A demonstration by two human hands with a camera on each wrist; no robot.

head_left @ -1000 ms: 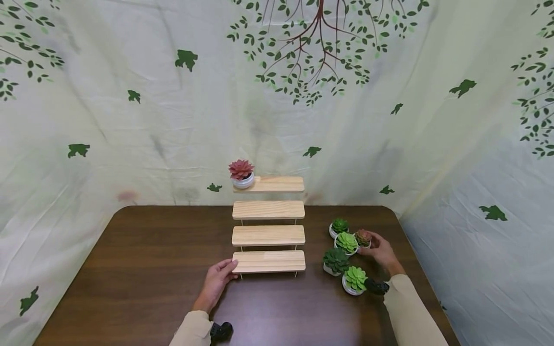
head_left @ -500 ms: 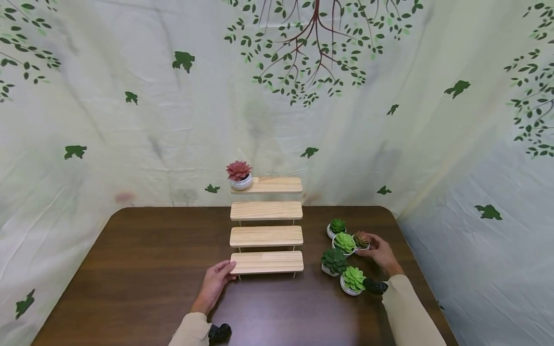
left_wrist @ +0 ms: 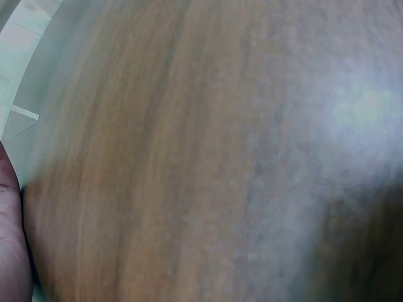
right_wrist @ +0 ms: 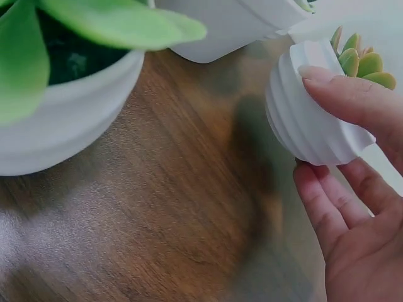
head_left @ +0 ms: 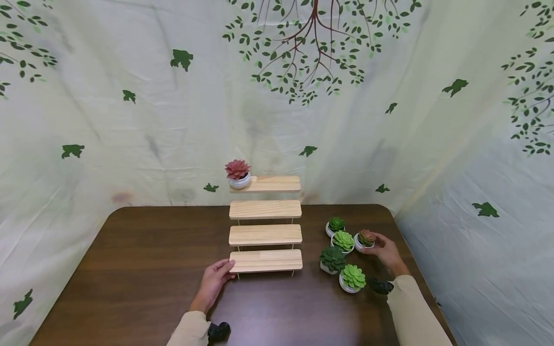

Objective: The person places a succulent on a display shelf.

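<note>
My right hand grips a small potted succulent with reddish-brown leaves, at the right edge of the plant group. In the right wrist view, the thumb lies on one side of its white ribbed pot and the fingers on the other; the pot is tilted. My left hand pinches the left end of the lowest step of a wooden tiered shelf, thumb on top. The left wrist view catches only a strip of that hand. A pink-red succulent stands on the top step's left end.
Beside the right hand stand several green potted succulents: a small dark one, a light green one, a bigger dark one and another light green one. All are on a brown wooden table, before a leaf-print curtain.
My right hand has drawn the reddish-brown succulent slightly right, away from the light green one beside it, and its pot now leans. The left hand stays on the shelf. The head view has shifted slightly.
</note>
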